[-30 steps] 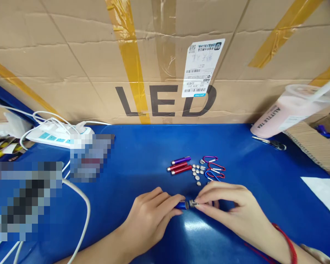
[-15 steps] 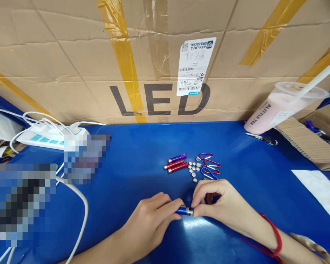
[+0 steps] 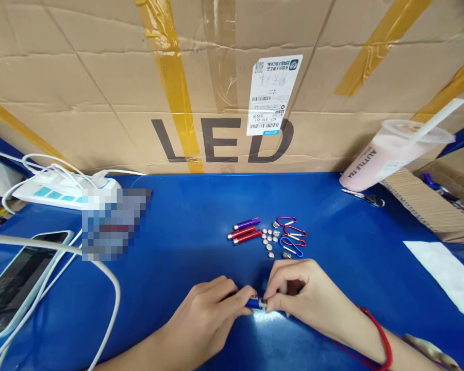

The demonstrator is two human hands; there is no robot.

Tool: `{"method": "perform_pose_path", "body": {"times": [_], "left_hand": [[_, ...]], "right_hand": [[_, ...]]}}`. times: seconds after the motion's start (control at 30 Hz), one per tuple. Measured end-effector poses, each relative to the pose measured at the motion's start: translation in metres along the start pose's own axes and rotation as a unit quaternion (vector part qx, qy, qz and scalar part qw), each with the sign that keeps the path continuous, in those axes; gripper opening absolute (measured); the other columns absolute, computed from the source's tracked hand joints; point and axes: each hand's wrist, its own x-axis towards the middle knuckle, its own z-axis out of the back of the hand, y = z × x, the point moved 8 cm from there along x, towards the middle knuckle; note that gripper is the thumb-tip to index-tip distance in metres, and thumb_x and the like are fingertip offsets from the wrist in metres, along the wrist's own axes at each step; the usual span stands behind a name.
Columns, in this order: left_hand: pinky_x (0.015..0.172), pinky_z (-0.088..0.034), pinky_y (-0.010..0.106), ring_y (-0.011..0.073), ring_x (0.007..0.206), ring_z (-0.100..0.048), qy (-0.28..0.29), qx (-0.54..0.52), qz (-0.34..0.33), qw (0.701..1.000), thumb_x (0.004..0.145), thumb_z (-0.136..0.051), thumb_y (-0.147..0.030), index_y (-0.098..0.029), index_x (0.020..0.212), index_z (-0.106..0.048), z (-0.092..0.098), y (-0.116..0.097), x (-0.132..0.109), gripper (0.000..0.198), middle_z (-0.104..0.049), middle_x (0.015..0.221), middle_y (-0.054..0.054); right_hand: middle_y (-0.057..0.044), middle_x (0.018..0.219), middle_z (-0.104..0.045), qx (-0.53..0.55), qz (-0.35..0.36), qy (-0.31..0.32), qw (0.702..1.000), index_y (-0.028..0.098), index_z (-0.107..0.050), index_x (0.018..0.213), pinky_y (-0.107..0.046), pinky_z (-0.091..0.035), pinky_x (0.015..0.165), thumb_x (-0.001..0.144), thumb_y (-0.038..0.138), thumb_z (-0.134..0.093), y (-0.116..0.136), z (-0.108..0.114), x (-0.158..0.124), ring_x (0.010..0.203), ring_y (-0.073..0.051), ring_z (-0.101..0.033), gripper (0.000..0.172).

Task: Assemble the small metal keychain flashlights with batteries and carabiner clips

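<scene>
My left hand (image 3: 211, 314) is closed around a small blue mini flashlight tube (image 3: 252, 303), held level just above the table. At its right end, the thumb and fingers of my right hand (image 3: 299, 288) pinch a small whitish-silver end piece (image 3: 262, 304); its detail is hidden by the fingertips. Beyond the hands lie a purple tube (image 3: 246, 223) and two red tubes (image 3: 247, 237) of similar make. Beside them are several silver button cells (image 3: 269, 247) and several carabiner clips (image 3: 292, 249) in purple, red and blue.
A large cardboard box (image 3: 119, 134) walls off the table's back. Right: a pink drink cup (image 3: 371, 159), keys (image 3: 365, 198), an open carton (image 3: 413, 201) and white paper (image 3: 441, 278). Left: a power strip (image 3: 65, 193), a phone (image 3: 27, 281) and loose white cables (image 3: 114, 304).
The view has shifted slightly. My right fingertips have come closer to the tube's end, and less of the whitish piece shows. Both hands keep their hold.
</scene>
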Motion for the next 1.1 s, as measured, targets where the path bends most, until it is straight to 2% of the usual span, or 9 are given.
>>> {"method": "perform_pose_path", "body": {"times": [0.3, 0.43, 0.53, 0.6, 0.7, 0.77, 0.87, 0.97, 1.1], "left_hand": [[0.058, -0.046, 0.021, 0.0092, 0.063, -0.054, -0.048, 0.001, -0.028, 0.998, 0.084, -0.044, -0.01, -0.015, 0.11, -0.054, 0.01, -0.001, -0.001, 0.028, -0.061, 0.081, 0.005], [0.061, -0.047, 0.022, 0.009, 0.064, -0.055, -0.041, 0.006, -0.048, 0.998, 0.085, -0.036, -0.007, -0.016, 0.12, -0.048, 0.006, -0.003, -0.004, 0.038, -0.06, 0.079, 0.004], [0.057, -0.045, 0.02, 0.0087, 0.06, -0.052, -0.041, -0.026, -0.03, 0.998, 0.084, -0.039, -0.008, -0.016, 0.117, -0.049, 0.006, -0.001, -0.003, 0.035, -0.058, 0.076, 0.003], [0.055, -0.043, 0.018, 0.0086, 0.06, -0.051, -0.024, -0.061, 0.009, 0.998, 0.085, -0.041, -0.009, -0.015, 0.112, -0.052, 0.006, 0.003, 0.0, 0.03, -0.057, 0.074, 0.003], [0.057, -0.042, 0.016, 0.0082, 0.062, -0.051, 0.006, -0.126, 0.076, 0.989, 0.086, -0.039, -0.011, -0.016, 0.104, -0.054, 0.004, 0.011, 0.003, 0.023, -0.055, 0.074, 0.003], [0.058, -0.041, 0.015, 0.0077, 0.063, -0.051, 0.015, -0.159, 0.1, 0.982, 0.088, -0.038, -0.013, -0.017, 0.1, -0.055, 0.002, 0.015, 0.003, 0.021, -0.054, 0.074, 0.003], [0.054, -0.038, 0.014, 0.0068, 0.059, -0.048, 0.029, -0.164, 0.106, 0.98, 0.088, -0.038, -0.017, -0.016, 0.094, -0.056, -0.003, 0.019, 0.002, 0.019, -0.051, 0.07, 0.001], [0.049, -0.035, 0.014, 0.0065, 0.054, -0.044, 0.025, -0.149, 0.09, 0.984, 0.089, -0.037, -0.019, -0.016, 0.092, -0.056, -0.007, 0.02, 0.0, 0.02, -0.047, 0.065, 0.0], [0.047, -0.033, 0.014, 0.0061, 0.052, -0.043, 0.015, -0.133, 0.082, 0.988, 0.09, -0.034, -0.025, -0.017, 0.09, -0.056, -0.011, 0.022, -0.002, 0.024, -0.046, 0.063, -0.001]], "right_hand": [[0.003, 0.054, -0.051, 0.164, -0.142, 0.098, 0.971, 0.012, -0.057, 0.058, -0.014, -0.032, 0.035, 0.056, 0.039, -0.074, -0.014, -0.018, -0.006, 0.039, -0.003, -0.044, 0.032], [0.003, 0.051, -0.05, 0.164, -0.162, 0.104, 0.968, 0.012, -0.056, 0.06, -0.013, -0.031, 0.034, 0.056, 0.042, -0.073, -0.021, -0.019, -0.008, 0.038, -0.003, -0.043, 0.035], [0.004, 0.047, -0.049, 0.143, -0.152, 0.098, 0.973, 0.012, -0.057, 0.061, -0.013, -0.031, 0.034, 0.059, 0.042, -0.072, -0.021, -0.02, -0.006, 0.038, -0.004, -0.042, 0.033], [0.003, 0.046, -0.049, 0.097, -0.109, 0.056, 0.988, 0.012, -0.059, 0.062, -0.013, -0.033, 0.036, 0.061, 0.039, -0.072, -0.015, -0.013, -0.003, 0.039, -0.004, -0.043, 0.029], [0.001, 0.053, -0.054, -0.007, 0.032, -0.057, 0.998, 0.014, -0.065, 0.069, -0.013, -0.04, 0.04, 0.064, 0.034, -0.071, 0.008, 0.007, 0.0, 0.042, -0.005, -0.047, 0.021], [-0.001, 0.061, -0.059, -0.073, 0.148, -0.104, 0.981, 0.017, -0.067, 0.074, -0.013, -0.043, 0.043, 0.067, 0.031, -0.07, 0.028, 0.017, -0.005, 0.046, -0.005, -0.05, 0.016], [-0.001, 0.067, -0.061, -0.165, 0.289, -0.115, 0.936, 0.02, -0.069, 0.075, -0.013, -0.045, 0.047, 0.073, 0.026, -0.066, 0.053, 0.018, -0.014, 0.05, -0.006, -0.055, 0.007], [0.001, 0.066, -0.062, -0.235, 0.348, -0.112, 0.901, 0.022, -0.069, 0.076, -0.012, -0.045, 0.049, 0.078, 0.023, -0.06, 0.064, 0.014, -0.019, 0.05, -0.005, -0.056, 0.01], [0.002, 0.064, -0.062, -0.261, 0.359, -0.12, 0.888, 0.023, -0.069, 0.075, -0.013, -0.044, 0.049, 0.08, 0.025, -0.057, 0.065, 0.013, -0.02, 0.049, -0.004, -0.055, 0.013]]}}
